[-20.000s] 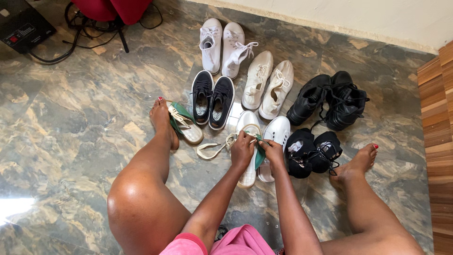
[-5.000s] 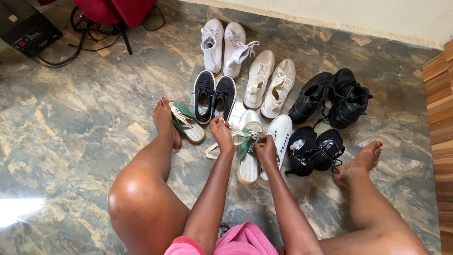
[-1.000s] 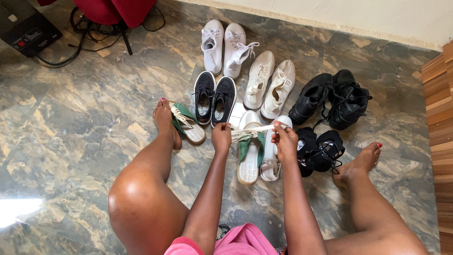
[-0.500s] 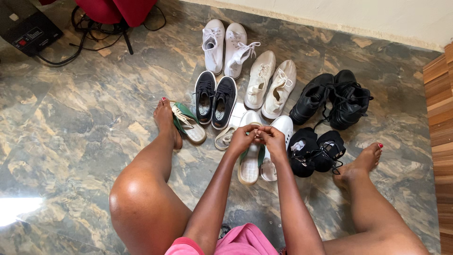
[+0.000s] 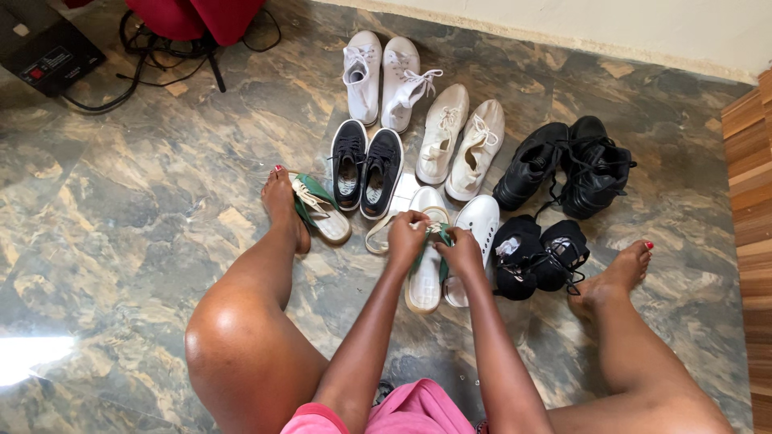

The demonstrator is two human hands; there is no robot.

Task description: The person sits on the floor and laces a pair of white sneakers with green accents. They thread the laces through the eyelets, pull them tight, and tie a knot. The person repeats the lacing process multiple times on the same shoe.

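Observation:
I sit on the floor with legs apart, shoes laid out in front of me. My left hand point(image 5: 406, 235) and my right hand point(image 5: 461, 250) are close together over a white shoe with green trim point(image 5: 424, 281). Both pinch its cream lace point(image 5: 378, 236), which loops out to the left of my left hand. A plain white shoe point(image 5: 478, 221) lies right beside it, partly hidden by my right hand. Its green-trimmed mate point(image 5: 319, 210) lies by my left foot point(image 5: 277, 201).
Behind stand a pair of black low sneakers point(image 5: 363, 167), white high-tops point(image 5: 381, 76), cream sneakers point(image 5: 460, 143), black boots point(image 5: 567, 167) and black shoes point(image 5: 535, 255). A red chair base with cables point(image 5: 185, 36) and a black box point(image 5: 44, 58) are far left. Wooden panelling point(image 5: 748, 201) is right.
One second ago my hands were apart, stretching the lace taut. They have come together over the shoe's front, and the lace hangs slack in a loop to the left.

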